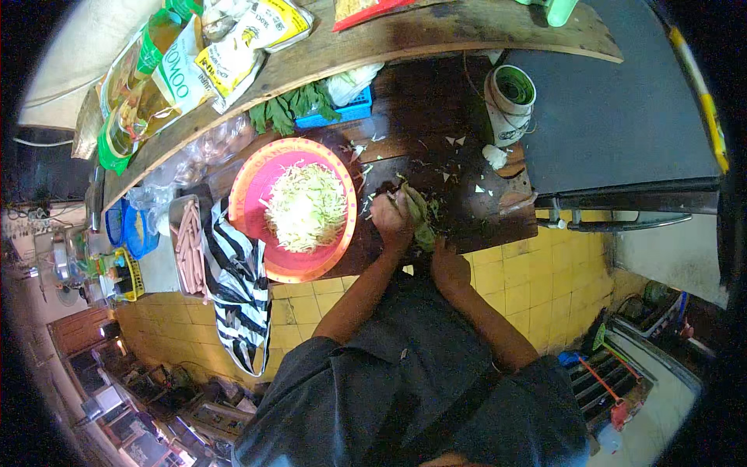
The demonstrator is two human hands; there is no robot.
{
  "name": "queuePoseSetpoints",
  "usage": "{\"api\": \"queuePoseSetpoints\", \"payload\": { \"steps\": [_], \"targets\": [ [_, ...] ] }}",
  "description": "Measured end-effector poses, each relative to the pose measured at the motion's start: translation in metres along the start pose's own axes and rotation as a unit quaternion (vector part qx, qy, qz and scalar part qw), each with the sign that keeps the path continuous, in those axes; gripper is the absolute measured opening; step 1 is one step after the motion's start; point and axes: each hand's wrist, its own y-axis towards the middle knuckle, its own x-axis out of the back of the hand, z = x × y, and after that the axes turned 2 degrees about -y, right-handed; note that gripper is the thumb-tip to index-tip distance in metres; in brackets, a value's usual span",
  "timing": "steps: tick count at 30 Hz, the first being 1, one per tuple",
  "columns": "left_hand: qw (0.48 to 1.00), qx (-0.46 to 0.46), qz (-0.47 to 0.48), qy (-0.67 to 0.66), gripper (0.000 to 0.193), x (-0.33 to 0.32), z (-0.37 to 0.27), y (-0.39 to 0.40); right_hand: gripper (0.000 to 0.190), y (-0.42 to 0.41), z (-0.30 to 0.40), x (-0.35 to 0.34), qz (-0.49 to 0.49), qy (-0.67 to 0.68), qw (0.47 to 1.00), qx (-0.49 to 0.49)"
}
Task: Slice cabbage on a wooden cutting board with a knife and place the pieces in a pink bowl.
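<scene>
My left hand (391, 217) is closed on a bundle of green leaves (417, 205), apparently cabbage, above the dark wooden table (402, 87). My right hand (452, 269) is at the near end of the leaves, by the table's front edge. Its fingers are blurred and partly hidden, so I cannot tell what it holds. Left of my hands stands a pink plastic basin (251, 192) with an orange rim, holding a heap of shredded cabbage (306, 207). Pale cabbage scraps (455, 141) are scattered on the tabletop beyond my hands.
A wooden shelf (443, 29) with food packets (169, 76) overhangs the back. Beneath it sits a blue basket (344, 114) with leafy greens (292, 108). A white container (508, 117) stands back right. A zebra-striped bag (239, 303) and a tub of sausages (188, 248) lie left.
</scene>
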Motion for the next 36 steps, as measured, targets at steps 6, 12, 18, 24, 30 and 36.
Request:
{"api": "queuePoseSetpoints", "payload": {
  "steps": [6,12,18,24,30,36],
  "targets": [
    [1.000,0.002,-0.008,-0.013,0.037,0.000,-0.005,0.002,0.031,-0.013,-0.007,-0.003,-0.140,0.033,0.989,0.033],
    [1.000,0.007,0.009,-0.014,0.032,0.000,-0.001,0.001,0.038,0.003,-0.012,0.001,-0.048,0.060,0.996,0.047],
    [0.999,0.013,0.039,-0.028,0.028,0.003,-0.002,0.002,0.037,0.020,-0.019,0.004,-0.003,0.091,0.995,0.044],
    [0.999,0.014,0.024,-0.034,0.028,0.002,-0.004,0.003,0.035,0.021,-0.014,-0.008,0.029,0.058,0.997,0.041],
    [1.000,0.010,-0.001,-0.016,0.030,-0.005,-0.005,0.001,0.046,0.017,-0.002,0.002,0.016,0.109,0.994,-0.013],
    [1.000,-0.027,-0.009,0.004,0.031,-0.009,0.017,-0.002,0.054,0.007,-0.006,-0.005,0.004,0.037,0.998,0.048]
  ]
}}
